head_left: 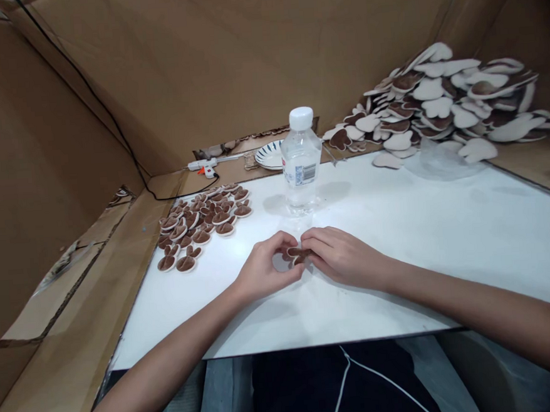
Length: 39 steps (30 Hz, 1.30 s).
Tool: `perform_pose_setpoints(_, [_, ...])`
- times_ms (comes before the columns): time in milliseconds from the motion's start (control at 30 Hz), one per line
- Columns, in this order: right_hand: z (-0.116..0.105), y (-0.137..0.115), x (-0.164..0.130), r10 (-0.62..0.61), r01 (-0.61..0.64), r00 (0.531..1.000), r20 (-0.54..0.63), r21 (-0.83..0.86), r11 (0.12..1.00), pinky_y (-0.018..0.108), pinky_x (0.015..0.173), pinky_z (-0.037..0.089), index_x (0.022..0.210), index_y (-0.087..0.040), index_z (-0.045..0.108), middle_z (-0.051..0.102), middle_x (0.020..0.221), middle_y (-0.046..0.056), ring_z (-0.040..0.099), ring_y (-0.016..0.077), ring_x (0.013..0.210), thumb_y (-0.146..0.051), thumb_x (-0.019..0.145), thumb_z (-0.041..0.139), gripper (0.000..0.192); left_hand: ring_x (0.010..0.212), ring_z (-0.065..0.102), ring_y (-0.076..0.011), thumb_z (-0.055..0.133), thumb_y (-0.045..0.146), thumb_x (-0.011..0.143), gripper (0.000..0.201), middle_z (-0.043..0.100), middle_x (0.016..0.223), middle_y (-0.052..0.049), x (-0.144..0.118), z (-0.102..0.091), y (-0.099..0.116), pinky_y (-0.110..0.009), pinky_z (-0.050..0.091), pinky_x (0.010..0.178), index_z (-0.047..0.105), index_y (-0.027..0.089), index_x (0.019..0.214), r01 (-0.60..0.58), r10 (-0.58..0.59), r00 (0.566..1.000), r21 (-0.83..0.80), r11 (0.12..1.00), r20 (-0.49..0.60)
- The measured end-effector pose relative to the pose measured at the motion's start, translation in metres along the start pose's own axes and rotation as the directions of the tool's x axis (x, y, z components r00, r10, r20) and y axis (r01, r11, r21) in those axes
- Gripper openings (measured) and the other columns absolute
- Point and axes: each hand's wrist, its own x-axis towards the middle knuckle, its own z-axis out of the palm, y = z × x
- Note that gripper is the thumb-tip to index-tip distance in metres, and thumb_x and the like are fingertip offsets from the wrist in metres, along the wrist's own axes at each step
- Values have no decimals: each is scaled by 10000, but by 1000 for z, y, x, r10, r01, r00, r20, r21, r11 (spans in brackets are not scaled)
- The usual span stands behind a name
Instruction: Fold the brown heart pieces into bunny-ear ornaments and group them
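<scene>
A water bottle point(301, 160) stands on the white table point(447, 244), with a plate point(269, 155) and glue gun point(204, 166) behind.

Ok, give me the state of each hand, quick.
Left hand: closed on the small brown piece.
Right hand: closed on the same piece.

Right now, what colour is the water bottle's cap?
White; the cap tops the clear water bottle, seen best in the head view.

- Table top point(401, 253): smooth, matt white board.
- Surrounding walls point(199, 60): plain brown corrugated cardboard, matt.
- Water bottle point(301, 160): clear glossy plastic, white cap, paper label.
- Small brown piece point(298, 253) between both hands: possibly fuzzy fabric on white backing; too small to be sure.
- Plate point(269, 156): glazed, shiny ceramic.
</scene>
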Motion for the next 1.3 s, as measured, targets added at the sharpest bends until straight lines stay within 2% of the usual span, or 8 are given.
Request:
perform_pose_setpoints(233, [-4,0,0,-74,70,995,-63,-51,996,399,740,525,975,-82,597,622,948,154,594,247,890,-83,874,414,209,711,609,-118,643,184,766,198,632,771,-17,3,2,-7,-257,466,709,522,159,921,154,-141,988,-509,847,63])
perform_pose_setpoints(367, [-6,-2,1,-76,74,993,-89,-23,997,368,762,526,987,-64,592,605,984,168,582,234,917,-66,873,417,209,670,601,-113,683,188,730,226,603,724,1,4,3,-10,-250,466,671,551,149,910,186,-185,980,-645,741,71])
perform_pose_setpoints(533, [-9,-4,2,-84,86,992,-99,16,996,383,757,524,980,-96,593,616,950,147,591,236,912,-81,893,395,217,647,576,-96,603,75,662,137,626,725,-8,8,-5,-13,-211,429,617,529,141,756,194,-203,978,-575,795,49])
perform_pose_setpoints(633, [-10,-3,2,-65,68,994,-88,32,997,393,732,524,974,-110,598,624,938,142,598,235,879,-94,906,375,234,733,582,-108,541,49,637,105,639,773,-25,21,-18,-21,-209,440,667,538,135,697,144,-205,971,-385,911,-122])
perform_pose_setpoints(733, [-11,-3,2,-53,57,994,-96,35,998,401,734,527,974,-117,602,631,947,144,603,238,881,-101,909,368,243,725,568,-110,555,86,665,156,640,835,-39,47,-33,-30,-209,450,643,614,122,805,206,-249,937,-189,960,-246])
perform_pose_setpoints(867, [-12,-3,2,-60,63,993,-103,20,998,406,751,532,963,-104,611,636,948,151,609,244,891,-95,903,383,235,689,592,-97,671,116,644,397,607,1159,-101,82,-39,-37,-200,455,550,572,144,1027,327,-370,917,-254,910,-147])
perform_pose_setpoints(1000, [-12,-2,0,-39,42,995,-92,25,999,414,772,531,967,-112,614,636,966,149,612,249,912,-94,898,390,236,564,606,-107,736,166,658,522,674,982,-118,97,-31,-40,-237,478,527,509,130,1126,404,-431,902,-328,854,-11])
perform_pose_setpoints(1300, [-6,8,4,-22,24,999,-40,48,999,420,832,538,991,-113,601,615,1111,173,623,257,1002,-83,870,403,234,501,545,-61,704,165,717,165,646,634,-45,72,-36,-53,-193,452,542,655,46,820,422,-436,895,-481,769,90])
